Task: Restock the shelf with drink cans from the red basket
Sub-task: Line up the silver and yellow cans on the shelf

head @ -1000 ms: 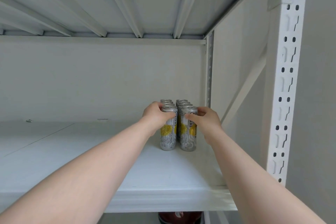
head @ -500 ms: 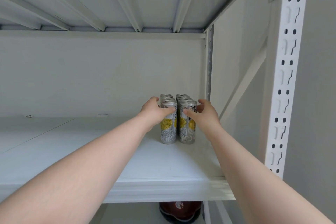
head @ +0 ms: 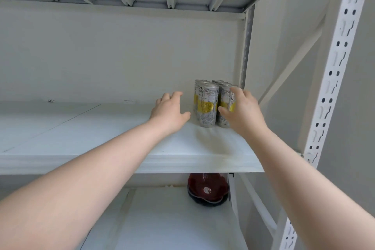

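Observation:
Several silver and yellow drink cans point(head: 208, 105) stand in two rows running back at the right end of the white shelf point(head: 97, 132). My left hand point(head: 169, 110) hovers just left of the cans with its fingers spread, touching none of them. My right hand point(head: 242, 110) curls round the front right can point(head: 224, 101), thumb across its front and fingers on its far side. The red basket is not in view.
The perforated white upright point(head: 332, 79) rises at the right, with a diagonal brace behind it. A shelf underside with ribs hangs overhead. On the lower shelf sits a stack of dark red bowls point(head: 207, 191) under the cans.
My left hand has let go of the front left can and drawn away to the left. My right hand stays on the front right can. The view has tilted down.

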